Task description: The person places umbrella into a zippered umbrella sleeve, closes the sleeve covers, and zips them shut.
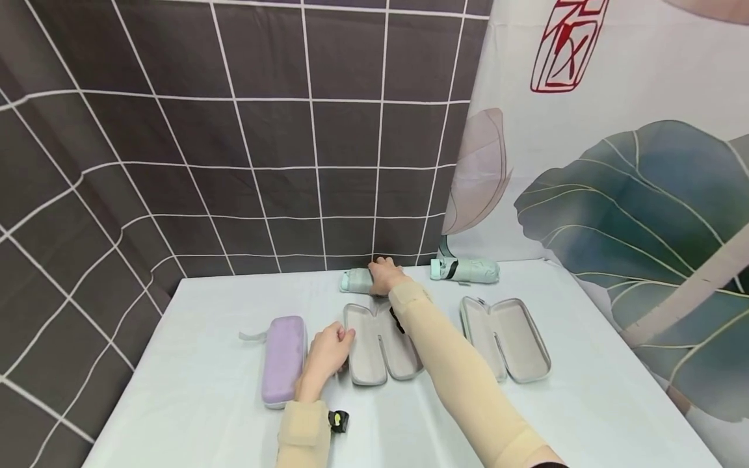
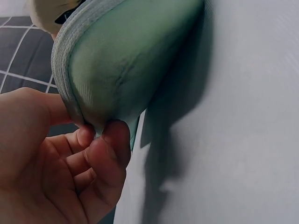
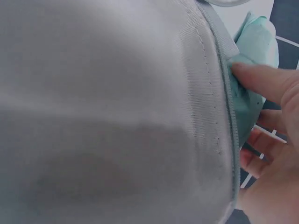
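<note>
In the head view, an open zip case (image 1: 367, 351) with a pale grey lining lies mid-table. My left hand (image 1: 328, 351) is at its left edge; in the left wrist view the fingertips (image 2: 117, 140) pinch the rim of its green outer shell (image 2: 126, 56). At the back of the table lies a folded mint umbrella (image 1: 355, 281). Reaching over the case, my right hand (image 1: 387, 276) grips that umbrella's right part and hides it. The right wrist view shows the thumb (image 3: 257, 79) against the mint fabric, fingers on the far side, while the case lining fills most of the picture.
A closed purple case (image 1: 284, 361) with a strap lies left of my left hand. To the right are a second open grey-lined case (image 1: 521, 341) and another folded mint umbrella (image 1: 468, 270). Dark gridded cloth (image 1: 269, 130) hangs behind the white table (image 1: 199, 390).
</note>
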A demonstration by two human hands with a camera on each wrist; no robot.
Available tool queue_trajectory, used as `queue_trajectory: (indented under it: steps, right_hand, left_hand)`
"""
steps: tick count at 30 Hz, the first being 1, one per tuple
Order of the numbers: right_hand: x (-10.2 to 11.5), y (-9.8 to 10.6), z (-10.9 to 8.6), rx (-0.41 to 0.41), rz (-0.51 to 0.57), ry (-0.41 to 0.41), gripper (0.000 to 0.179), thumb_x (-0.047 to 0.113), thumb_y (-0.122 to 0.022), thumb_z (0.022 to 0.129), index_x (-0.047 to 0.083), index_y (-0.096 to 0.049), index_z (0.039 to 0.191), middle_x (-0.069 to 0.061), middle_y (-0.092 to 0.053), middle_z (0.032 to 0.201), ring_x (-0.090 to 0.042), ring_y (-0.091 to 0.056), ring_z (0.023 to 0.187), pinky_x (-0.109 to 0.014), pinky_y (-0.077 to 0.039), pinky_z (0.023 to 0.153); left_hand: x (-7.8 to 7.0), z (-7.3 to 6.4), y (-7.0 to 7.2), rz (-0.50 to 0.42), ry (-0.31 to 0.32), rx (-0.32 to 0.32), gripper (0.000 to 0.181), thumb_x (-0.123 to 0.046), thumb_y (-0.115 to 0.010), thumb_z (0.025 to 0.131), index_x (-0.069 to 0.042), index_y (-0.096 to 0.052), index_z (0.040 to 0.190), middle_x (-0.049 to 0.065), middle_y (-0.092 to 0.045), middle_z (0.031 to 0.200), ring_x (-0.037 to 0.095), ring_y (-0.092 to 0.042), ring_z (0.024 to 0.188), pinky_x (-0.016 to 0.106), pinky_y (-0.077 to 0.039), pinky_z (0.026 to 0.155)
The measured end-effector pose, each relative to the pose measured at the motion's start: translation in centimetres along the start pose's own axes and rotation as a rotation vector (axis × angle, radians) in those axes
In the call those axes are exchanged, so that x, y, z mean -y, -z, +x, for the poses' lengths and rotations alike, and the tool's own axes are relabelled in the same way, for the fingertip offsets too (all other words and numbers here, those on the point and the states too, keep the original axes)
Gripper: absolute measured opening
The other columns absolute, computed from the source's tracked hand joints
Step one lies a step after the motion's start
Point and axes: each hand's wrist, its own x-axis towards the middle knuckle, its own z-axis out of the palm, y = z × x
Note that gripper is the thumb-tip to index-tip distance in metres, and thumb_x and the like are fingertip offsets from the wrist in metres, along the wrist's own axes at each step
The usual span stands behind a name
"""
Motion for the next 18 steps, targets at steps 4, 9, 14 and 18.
queue_trajectory:
  steps: [4, 9, 14, 18]
  right_hand:
    - [0.01, 0.04, 0.00, 0.031, 0.007, -0.020, 0.070, 0.031, -0.077, 0.083, 0.007, -0.047, 0.142, -0.015, -0.044, 0.142, -0.032, -0.038, 0.129, -0.055, -0.034, 0.104]
    - [0.14, 0.25, -0.25, 0.021, 0.003, -0.008, 0.069, 0.026, -0.074, 0.084, 0.006, -0.043, 0.142, -0.015, -0.048, 0.138, -0.032, -0.043, 0.127, -0.054, -0.035, 0.103]
    - [0.42, 0.25, -0.27, -0.024, -0.014, 0.003, 0.068, 0.027, -0.073, 0.085, 0.006, -0.043, 0.142, -0.016, -0.047, 0.139, -0.033, -0.042, 0.129, -0.055, -0.035, 0.103]
    - [0.56, 0.25, -0.27, -0.071, -0.037, 0.021, 0.068, 0.027, -0.071, 0.085, 0.007, -0.041, 0.143, -0.016, -0.047, 0.140, -0.033, -0.042, 0.129, -0.053, -0.037, 0.101]
  left_hand:
    - [0.08, 0.08, 0.08, -0.001, 0.004, -0.003, 0.032, -0.026, -0.057, 0.099, -0.013, -0.042, 0.074, 0.001, -0.051, 0.052, 0.015, -0.053, 0.041, 0.030, -0.041, 0.042]
    - [0.08, 0.25, 0.13, 0.000, -0.002, -0.002, 0.032, -0.027, -0.057, 0.099, -0.013, -0.043, 0.074, 0.000, -0.051, 0.051, 0.014, -0.052, 0.041, 0.030, -0.040, 0.041]
    - [0.09, 0.21, 0.15, -0.003, -0.003, 0.000, 0.032, -0.027, -0.057, 0.099, -0.013, -0.043, 0.074, 0.000, -0.051, 0.051, 0.014, -0.052, 0.041, 0.030, -0.040, 0.041]
    - [0.20, 0.10, 0.19, -0.007, 0.002, 0.001, 0.032, -0.027, -0.057, 0.099, -0.012, -0.043, 0.074, 0.000, -0.051, 0.051, 0.015, -0.052, 0.041, 0.030, -0.040, 0.041]
